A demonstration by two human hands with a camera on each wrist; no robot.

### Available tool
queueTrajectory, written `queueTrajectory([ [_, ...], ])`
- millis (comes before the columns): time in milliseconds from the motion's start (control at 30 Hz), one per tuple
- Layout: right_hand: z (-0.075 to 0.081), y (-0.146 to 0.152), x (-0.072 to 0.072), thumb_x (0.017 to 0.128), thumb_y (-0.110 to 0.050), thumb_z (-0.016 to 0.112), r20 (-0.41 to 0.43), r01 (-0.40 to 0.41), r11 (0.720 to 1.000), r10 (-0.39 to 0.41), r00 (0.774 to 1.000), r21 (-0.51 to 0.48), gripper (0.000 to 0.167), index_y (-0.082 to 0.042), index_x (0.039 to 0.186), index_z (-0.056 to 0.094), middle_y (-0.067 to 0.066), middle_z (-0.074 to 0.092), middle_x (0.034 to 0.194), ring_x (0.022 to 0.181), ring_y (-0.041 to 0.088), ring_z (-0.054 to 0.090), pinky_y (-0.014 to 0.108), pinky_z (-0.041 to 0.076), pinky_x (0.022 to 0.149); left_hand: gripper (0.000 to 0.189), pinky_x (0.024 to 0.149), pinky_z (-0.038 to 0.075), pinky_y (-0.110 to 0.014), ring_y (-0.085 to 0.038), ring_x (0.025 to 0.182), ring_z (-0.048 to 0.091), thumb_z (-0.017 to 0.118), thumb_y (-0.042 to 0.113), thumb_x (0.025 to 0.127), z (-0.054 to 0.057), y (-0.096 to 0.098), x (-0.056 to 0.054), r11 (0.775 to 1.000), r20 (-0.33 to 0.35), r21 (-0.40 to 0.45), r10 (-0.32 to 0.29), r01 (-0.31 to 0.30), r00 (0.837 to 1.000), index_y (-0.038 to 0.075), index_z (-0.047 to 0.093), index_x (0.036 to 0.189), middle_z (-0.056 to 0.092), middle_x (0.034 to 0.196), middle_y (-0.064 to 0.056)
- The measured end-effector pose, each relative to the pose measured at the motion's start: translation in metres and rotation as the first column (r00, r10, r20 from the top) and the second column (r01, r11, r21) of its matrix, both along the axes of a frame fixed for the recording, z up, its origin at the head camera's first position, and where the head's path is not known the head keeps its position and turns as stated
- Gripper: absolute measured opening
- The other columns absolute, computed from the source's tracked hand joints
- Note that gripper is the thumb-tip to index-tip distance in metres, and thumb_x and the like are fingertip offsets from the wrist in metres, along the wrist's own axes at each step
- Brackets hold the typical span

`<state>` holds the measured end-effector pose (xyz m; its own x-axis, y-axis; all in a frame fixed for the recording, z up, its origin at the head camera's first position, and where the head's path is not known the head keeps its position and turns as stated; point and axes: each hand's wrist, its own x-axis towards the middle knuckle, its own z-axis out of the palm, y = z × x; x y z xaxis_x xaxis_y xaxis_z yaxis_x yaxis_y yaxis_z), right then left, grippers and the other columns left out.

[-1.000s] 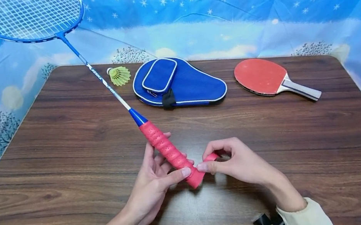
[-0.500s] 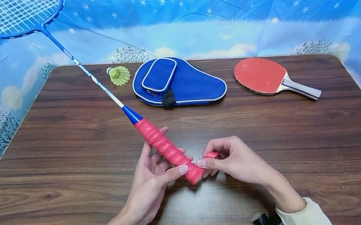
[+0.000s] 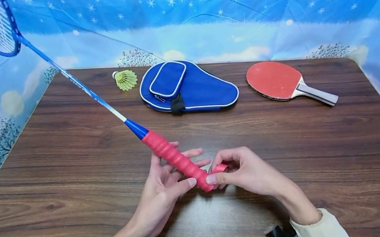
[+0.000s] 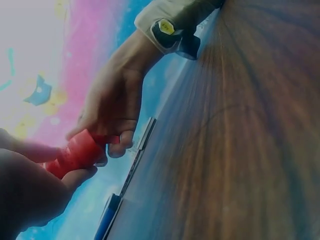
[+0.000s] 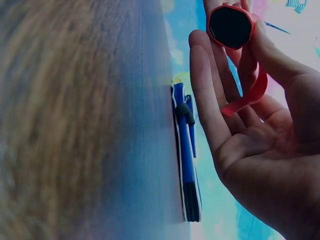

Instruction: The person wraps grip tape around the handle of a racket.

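My left hand point(image 3: 161, 190) holds a badminton racket point(image 3: 90, 94) by its handle, thumb on top near the butt end and fingers spread underneath. Red perforated grip tape point(image 3: 176, 158) is wound in overlapping turns along that handle. Close to the butt, my right hand point(image 3: 253, 173) pinches the tape's short loose tail, which curls toward the palm. This free tail point(image 5: 257, 90) hangs as a loop in the right wrist view, beside the dark butt cap point(image 5: 230, 27). The racket is raised off the table, its head partly cut off at the left edge of the head view.
Along the back of the wooden table point(image 3: 91, 185) lie a yellow shuttlecock point(image 3: 125, 80), a blue paddle case point(image 3: 205, 90) with a small zipped pocket, and a red table tennis paddle point(image 3: 274, 80). A printed cloth backdrop point(image 3: 206, 10) stands behind the table.
The racket has rolled about its long axis, so its head now shows narrower, and has swung left partly out of view. The left fingers have spread. The right hand has barely moved.
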<state>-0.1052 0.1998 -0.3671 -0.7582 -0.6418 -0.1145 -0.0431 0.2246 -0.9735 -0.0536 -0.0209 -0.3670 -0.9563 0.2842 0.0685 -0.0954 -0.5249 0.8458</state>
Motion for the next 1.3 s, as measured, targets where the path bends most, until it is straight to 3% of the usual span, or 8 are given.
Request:
queueTrajectory([
  [100, 0.001, 0.0, 0.001, 0.086, -0.026, 0.078, -0.032, -0.012, 1.0, 0.012, 0.999, 0.002, 0.017, -0.013, 0.087, 0.067, 0.005, 0.065, 0.077, 0.07, 0.021, 0.058, 0.03, 0.048, 0.059, 0.077, 0.099, 0.046, -0.049, -0.044, 0.124, 0.05, 0.059, -0.016, 0.088, 0.0, 0.0, 0.001, 1.0, 0.014, -0.027, 0.005, -0.005, 1.0, 0.014, 0.016, 0.144, 0.042, 0.141, -0.028],
  [333, 0.0, -0.001, 0.001, 0.08, -0.036, 0.082, -0.098, 0.016, 0.996, -0.008, 0.995, 0.084, 0.022, -0.021, 0.082, 0.067, -0.002, 0.058, 0.071, 0.068, 0.014, 0.049, 0.026, 0.038, 0.055, 0.073, 0.091, 0.052, -0.042, -0.042, 0.111, 0.06, 0.069, -0.012, 0.084, -0.006, -0.002, 0.0, 0.988, 0.097, -0.135, 0.095, -0.081, 0.991, 0.017, 0.037, 0.143, 0.052, 0.12, -0.026],
  [500, -0.002, 0.0, -0.001, 0.084, -0.033, 0.079, -0.068, -0.01, 0.999, 0.013, 0.998, 0.051, 0.016, -0.02, 0.085, 0.07, 0.003, 0.065, 0.075, 0.069, 0.022, 0.058, 0.033, 0.049, 0.058, 0.078, 0.089, 0.053, -0.04, -0.042, 0.107, 0.062, 0.067, -0.015, 0.083, -0.006, -0.004, -0.001, 0.988, 0.095, -0.132, 0.098, -0.085, 0.991, 0.02, 0.038, 0.146, 0.056, 0.116, -0.024],
  [633, -0.002, 0.002, -0.003, 0.089, -0.027, 0.075, -0.019, -0.017, 1.0, 0.017, 1.0, 0.002, 0.011, -0.016, 0.089, 0.072, 0.008, 0.068, 0.079, 0.069, 0.028, 0.062, 0.043, 0.054, 0.057, 0.079, 0.088, 0.054, -0.038, -0.039, 0.106, 0.063, 0.065, -0.016, 0.084, -0.005, -0.004, -0.001, 0.992, 0.089, -0.096, 0.096, -0.087, 0.991, 0.015, 0.031, 0.148, 0.057, 0.116, -0.022],
  [933, 0.002, 0.008, -0.004, 0.09, -0.026, 0.074, -0.019, 0.011, 1.0, -0.011, 1.0, -0.008, 0.011, -0.015, 0.089, 0.071, 0.008, 0.069, 0.082, 0.07, 0.027, 0.064, 0.046, 0.055, 0.063, 0.069, 0.087, 0.054, -0.04, -0.04, 0.107, 0.063, 0.063, -0.016, 0.086, -0.006, -0.003, -0.003, 0.995, 0.133, 0.003, 0.099, -0.1, 0.986, 0.012, 0.028, 0.138, 0.057, 0.121, -0.023],
  [1300, 0.004, 0.006, -0.002, 0.091, -0.026, 0.072, 0.013, -0.013, 1.0, 0.013, 1.0, 0.003, 0.012, -0.014, 0.088, 0.071, 0.008, 0.069, 0.082, 0.071, 0.029, 0.065, 0.047, 0.055, 0.063, 0.069, 0.088, 0.054, -0.041, -0.038, 0.106, 0.063, 0.059, -0.019, 0.086, -0.004, -0.005, -0.002, 0.994, 0.075, 0.093, 0.058, -0.065, 0.995, 0.01, 0.028, 0.14, 0.057, 0.12, -0.021],
])
